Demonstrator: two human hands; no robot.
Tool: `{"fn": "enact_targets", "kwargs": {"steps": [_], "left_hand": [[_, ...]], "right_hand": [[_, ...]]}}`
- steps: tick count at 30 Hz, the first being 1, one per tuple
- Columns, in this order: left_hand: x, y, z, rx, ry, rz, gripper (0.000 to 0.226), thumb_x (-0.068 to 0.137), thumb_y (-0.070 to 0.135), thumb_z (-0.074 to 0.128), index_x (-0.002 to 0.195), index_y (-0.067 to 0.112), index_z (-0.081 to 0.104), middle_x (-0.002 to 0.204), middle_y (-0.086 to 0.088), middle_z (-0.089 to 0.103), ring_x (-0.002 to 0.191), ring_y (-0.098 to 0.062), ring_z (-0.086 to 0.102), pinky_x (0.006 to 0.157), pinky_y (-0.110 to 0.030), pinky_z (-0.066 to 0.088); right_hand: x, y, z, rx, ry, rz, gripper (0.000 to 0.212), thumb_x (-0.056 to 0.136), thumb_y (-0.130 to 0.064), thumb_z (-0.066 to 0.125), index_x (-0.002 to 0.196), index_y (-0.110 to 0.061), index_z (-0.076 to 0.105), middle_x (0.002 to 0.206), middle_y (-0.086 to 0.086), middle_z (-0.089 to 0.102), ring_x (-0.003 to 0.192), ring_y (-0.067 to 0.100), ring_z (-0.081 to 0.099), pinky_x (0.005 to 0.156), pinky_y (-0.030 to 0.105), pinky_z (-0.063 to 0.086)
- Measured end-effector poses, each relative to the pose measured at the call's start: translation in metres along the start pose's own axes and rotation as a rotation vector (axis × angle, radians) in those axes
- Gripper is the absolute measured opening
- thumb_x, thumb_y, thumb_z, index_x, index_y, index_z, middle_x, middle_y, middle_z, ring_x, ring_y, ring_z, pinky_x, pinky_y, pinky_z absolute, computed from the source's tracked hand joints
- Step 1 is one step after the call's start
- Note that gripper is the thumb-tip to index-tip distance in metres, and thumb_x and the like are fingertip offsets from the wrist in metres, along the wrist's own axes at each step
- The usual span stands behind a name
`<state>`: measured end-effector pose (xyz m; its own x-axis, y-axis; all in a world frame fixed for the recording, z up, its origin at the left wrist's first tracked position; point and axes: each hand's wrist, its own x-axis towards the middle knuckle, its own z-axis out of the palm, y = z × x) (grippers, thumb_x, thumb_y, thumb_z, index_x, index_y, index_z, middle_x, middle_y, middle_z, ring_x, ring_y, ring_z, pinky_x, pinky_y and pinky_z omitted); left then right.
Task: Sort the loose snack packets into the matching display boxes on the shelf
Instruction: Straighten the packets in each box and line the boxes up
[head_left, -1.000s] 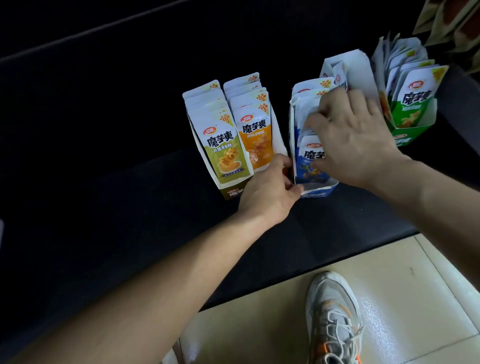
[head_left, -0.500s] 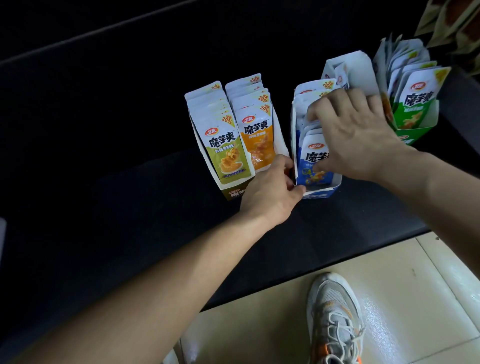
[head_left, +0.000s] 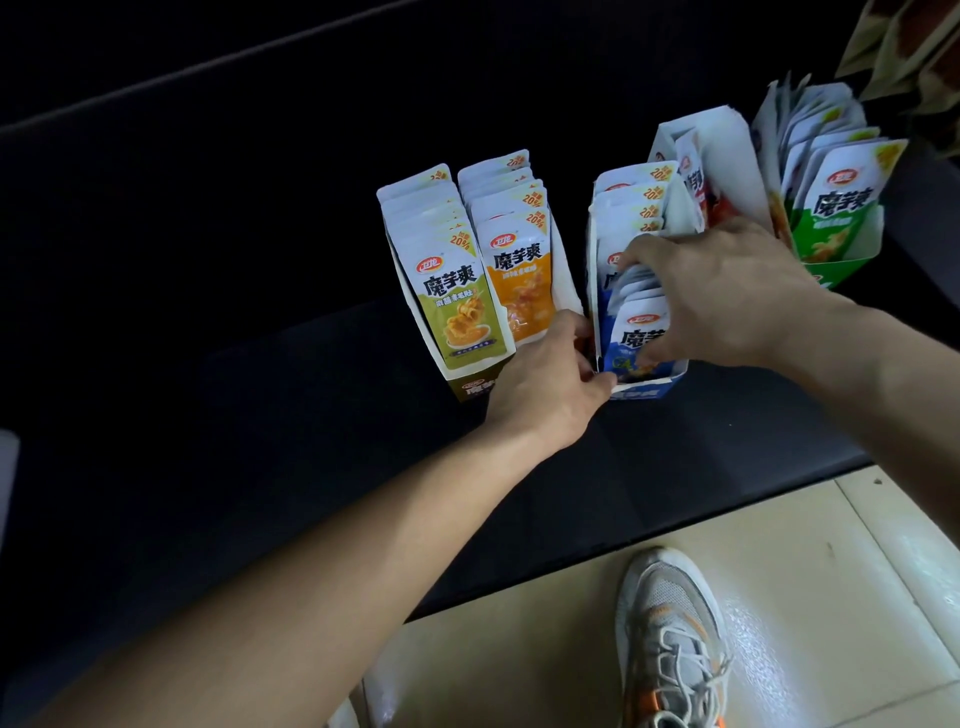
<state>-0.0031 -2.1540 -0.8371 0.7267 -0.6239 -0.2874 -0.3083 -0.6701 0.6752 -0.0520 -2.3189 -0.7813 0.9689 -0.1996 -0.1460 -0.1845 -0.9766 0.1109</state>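
Five display boxes of snack packets stand in a row on a dark shelf (head_left: 260, 415). From left: olive-green packets (head_left: 457, 312), orange packets (head_left: 519, 280), the blue box (head_left: 649, 387), a red-packet box (head_left: 727, 156), and a green box (head_left: 841, 228). My left hand (head_left: 545, 384) grips the blue box's front left corner. My right hand (head_left: 727, 296) lies over the blue packets (head_left: 636, 338), its fingers pressed among them near the front of the box. The packets under my palm are hidden.
The shelf's front edge runs diagonally above a beige tiled floor (head_left: 519, 649). A grey and orange sneaker (head_left: 670, 639) stands on the floor below the blue box. More packaged goods (head_left: 909, 47) sit at the top right corner.
My right hand has slid from the back of the blue box toward its front, and now its fingers are pushed into the front packets. My left hand stays on the box corner.
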Motion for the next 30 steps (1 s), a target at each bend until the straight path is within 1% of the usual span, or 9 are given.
{"fn": "enact_targets", "kwargs": {"steps": [9, 11, 14, 15, 19, 22, 24, 26, 30], "left_hand": [[0.002, -0.001, -0.001, -0.043, -0.031, -0.012, 0.046, 0.090, 0.037, 0.073, 0.126, 0.029, 0.045, 0.100, 0.010, 0.068, 0.079, -0.019, 0.069, 0.073, -0.046, 0.061], [0.004, -0.001, -0.006, -0.059, -0.009, 0.000, 0.039, 0.089, 0.037, 0.073, 0.121, 0.028, 0.052, 0.096, 0.012, 0.069, 0.082, -0.014, 0.069, 0.075, -0.040, 0.060], [0.013, 0.002, -0.029, -0.093, 0.140, 0.076, 0.010, 0.090, 0.031, 0.069, 0.098, 0.030, 0.064, 0.079, 0.020, 0.063, 0.082, -0.001, 0.064, 0.075, -0.024, 0.053], [0.018, 0.004, -0.039, -0.071, 0.176, 0.112, 0.004, 0.092, 0.028, 0.067, 0.095, 0.028, 0.066, 0.077, 0.022, 0.061, 0.082, 0.002, 0.063, 0.074, -0.022, 0.051], [0.035, 0.015, -0.066, 0.096, 0.162, 0.299, 0.010, 0.095, 0.025, 0.064, 0.104, 0.025, 0.070, 0.088, 0.016, 0.066, 0.086, -0.003, 0.063, 0.079, -0.030, 0.054], [0.059, 0.030, -0.065, 0.376, 0.161, 0.442, 0.022, 0.096, 0.031, 0.063, 0.118, 0.028, 0.066, 0.100, 0.011, 0.061, 0.092, -0.008, 0.058, 0.076, -0.032, 0.049], [0.080, 0.045, -0.064, 0.559, 0.190, 0.446, 0.036, 0.094, 0.040, 0.066, 0.129, 0.032, 0.060, 0.113, 0.005, 0.056, 0.105, -0.015, 0.055, 0.078, -0.029, 0.041], [0.096, 0.056, -0.062, 0.653, 0.218, 0.441, 0.042, 0.091, 0.045, 0.069, 0.130, 0.035, 0.060, 0.122, 0.002, 0.055, 0.116, -0.022, 0.054, 0.081, -0.033, 0.040], [0.099, 0.049, -0.050, 0.689, 0.277, 0.398, 0.043, 0.088, 0.047, 0.071, 0.129, 0.035, 0.060, 0.128, -0.002, 0.053, 0.120, -0.026, 0.052, 0.080, -0.036, 0.042]], "right_hand": [[0.007, -0.002, -0.009, 0.017, -0.036, -0.046, 0.078, 0.058, -0.061, 0.084, 0.122, -0.031, 0.050, 0.101, 0.001, 0.069, 0.092, 0.026, 0.063, 0.088, 0.037, 0.040], [0.003, -0.003, -0.009, 0.024, -0.037, -0.036, 0.078, 0.059, -0.061, 0.084, 0.123, -0.032, 0.051, 0.103, 0.001, 0.070, 0.095, 0.027, 0.064, 0.090, 0.038, 0.040], [-0.005, -0.005, -0.007, 0.024, -0.006, -0.015, 0.078, 0.059, -0.061, 0.085, 0.124, -0.031, 0.052, 0.103, 0.004, 0.071, 0.095, 0.029, 0.066, 0.091, 0.038, 0.041], [-0.008, -0.006, -0.006, 0.030, 0.013, -0.009, 0.078, 0.059, -0.060, 0.085, 0.124, -0.031, 0.053, 0.101, 0.004, 0.072, 0.094, 0.029, 0.067, 0.091, 0.038, 0.042], [-0.020, -0.009, 0.001, 0.066, 0.059, 0.003, 0.076, 0.063, -0.057, 0.085, 0.124, -0.028, 0.051, 0.099, 0.003, 0.073, 0.091, 0.029, 0.068, 0.084, 0.037, 0.044], [-0.026, -0.010, 0.004, 0.094, 0.081, 0.002, 0.074, 0.065, -0.053, 0.085, 0.124, -0.025, 0.050, 0.100, 0.003, 0.072, 0.091, 0.030, 0.068, 0.079, 0.037, 0.047], [-0.028, -0.010, 0.004, 0.127, 0.094, 0.011, 0.073, 0.066, -0.052, 0.086, 0.124, -0.025, 0.050, 0.103, 0.002, 0.071, 0.092, 0.030, 0.067, 0.079, 0.037, 0.050], [-0.029, -0.011, 0.006, 0.138, 0.098, 0.016, 0.072, 0.066, -0.053, 0.085, 0.123, -0.025, 0.050, 0.103, 0.001, 0.069, 0.093, 0.029, 0.066, 0.079, 0.038, 0.051], [-0.030, -0.009, 0.013, 0.127, 0.121, 0.013, 0.071, 0.067, -0.052, 0.085, 0.122, -0.024, 0.049, 0.105, 0.000, 0.069, 0.094, 0.029, 0.066, 0.076, 0.037, 0.050]]}}
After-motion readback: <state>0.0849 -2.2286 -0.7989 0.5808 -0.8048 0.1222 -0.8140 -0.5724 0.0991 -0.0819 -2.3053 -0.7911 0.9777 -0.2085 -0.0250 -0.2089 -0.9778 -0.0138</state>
